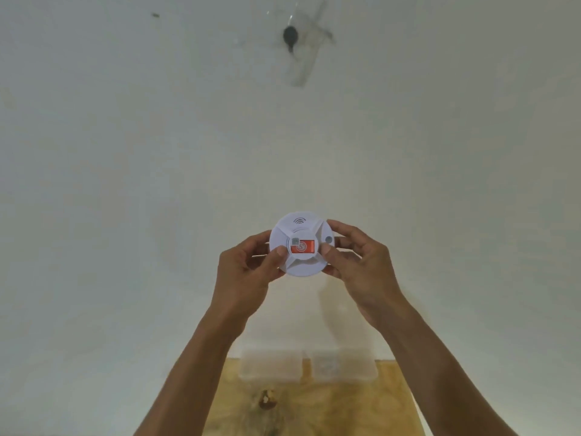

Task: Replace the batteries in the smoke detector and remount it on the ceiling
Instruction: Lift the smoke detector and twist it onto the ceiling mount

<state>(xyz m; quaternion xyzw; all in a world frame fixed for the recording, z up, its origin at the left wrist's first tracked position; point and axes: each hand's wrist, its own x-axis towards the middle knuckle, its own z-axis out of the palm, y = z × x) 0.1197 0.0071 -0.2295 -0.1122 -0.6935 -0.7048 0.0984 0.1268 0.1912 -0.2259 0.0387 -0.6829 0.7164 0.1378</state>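
A round white smoke detector [300, 225] with a red and white label at its middle is held up against the white ceiling [157, 152]. My left hand [248, 272] grips its left edge, thumb on its face. On the right edge sits my right hand [358, 265], thumb pressed near the label. Both arms reach up from the bottom of the view. Whether the detector touches the ceiling, I cannot tell.
A dark round mark under strips of clear tape [301, 42] sits on the ceiling far above the detector. Two translucent plastic containers [270, 366] stand on a wooden surface [361, 410] at the bottom, beside a small brown object [267, 399].
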